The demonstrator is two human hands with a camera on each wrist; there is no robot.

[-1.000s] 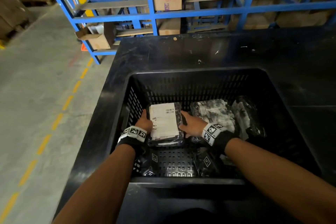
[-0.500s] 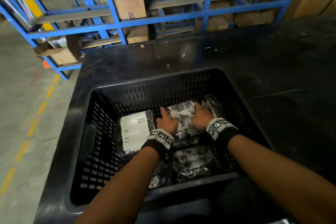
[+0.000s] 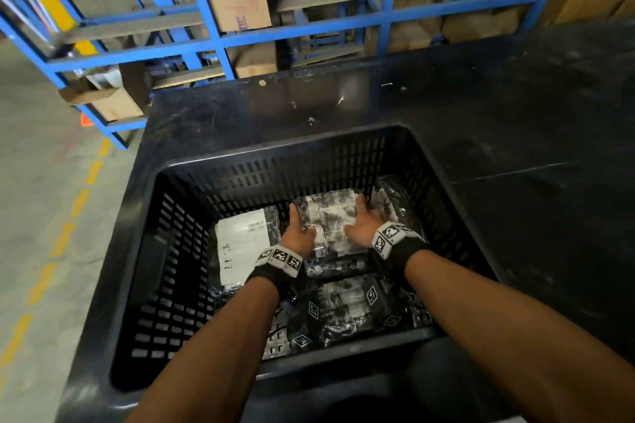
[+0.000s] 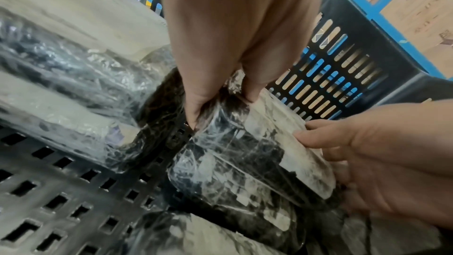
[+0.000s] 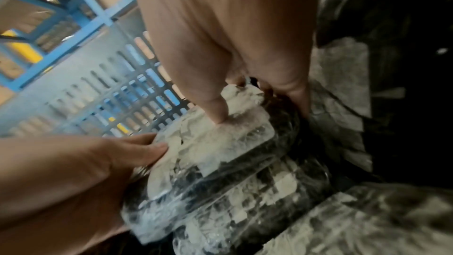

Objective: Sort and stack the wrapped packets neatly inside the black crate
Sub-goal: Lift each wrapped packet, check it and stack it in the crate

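The black crate (image 3: pixel 343 139) stands on a black table and holds several clear-wrapped packets. My left hand (image 3: pixel 299 228) grips the left edge of the middle packet (image 3: pixel 331 216), and my right hand (image 3: pixel 363 220) grips its right edge. In the left wrist view the left hand (image 4: pixel 215 102) pinches the packet (image 4: pixel 257 154) at its corner. The right wrist view shows the right thumb pressed on top of the packet (image 5: pixel 220 152) and the fingers (image 5: pixel 297 100) curled down its far side. A white-labelled packet (image 3: pixel 242 247) lies to the left.
Another packet (image 3: pixel 347 302) lies near the crate's front wall and one (image 3: pixel 395 196) leans at the right. The crate floor at the left (image 3: pixel 165 312) is bare. Blue racking (image 3: pixel 292 27) with cardboard boxes stands behind the table (image 3: pixel 515 113).
Both hands have let go of the white-labelled packet at the left, shifted right and taken hold of the middle packet. The head view has swung right too.
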